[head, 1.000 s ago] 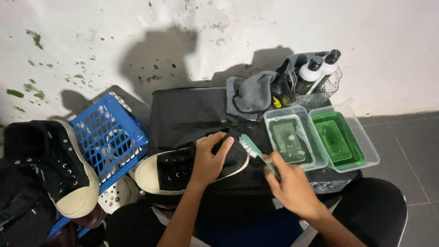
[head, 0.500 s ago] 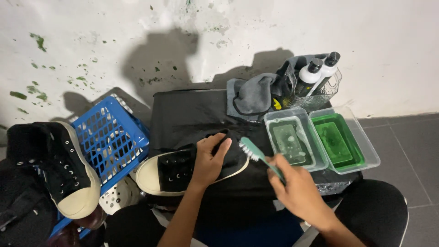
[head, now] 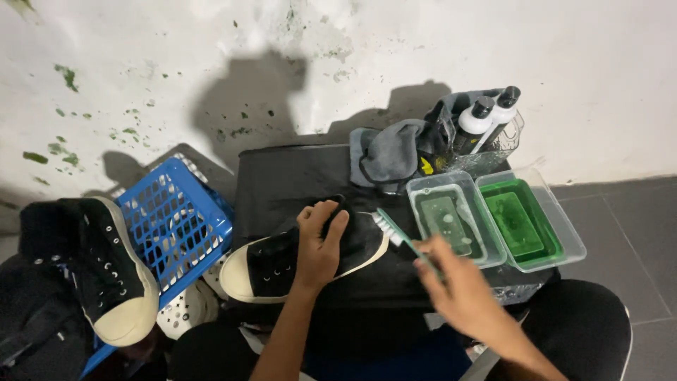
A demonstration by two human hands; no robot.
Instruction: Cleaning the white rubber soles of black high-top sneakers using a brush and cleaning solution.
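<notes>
The right hand (head: 462, 289) is blurred, so its fingers are hard to make out, yet it is closed round the handle of a teal brush (head: 395, 235) whose white bristles meet the heel of the black sneaker (head: 303, 257). The left hand (head: 319, 243) presses down on that sneaker, fingers curled over its collar and hiding the opening. The sneaker lies on its side on the black-covered desk (head: 282, 176), cream sole toward the person. Two clear tubs (head: 493, 219) of green liquid stand just right of it. Behind them two white bottles (head: 486, 120) with black caps sit in a clear holder beside a grey cloth (head: 388, 152). Left, a second sneaker (head: 106, 271) leans against a blue basket (head: 176, 226), partly cut off.
</notes>
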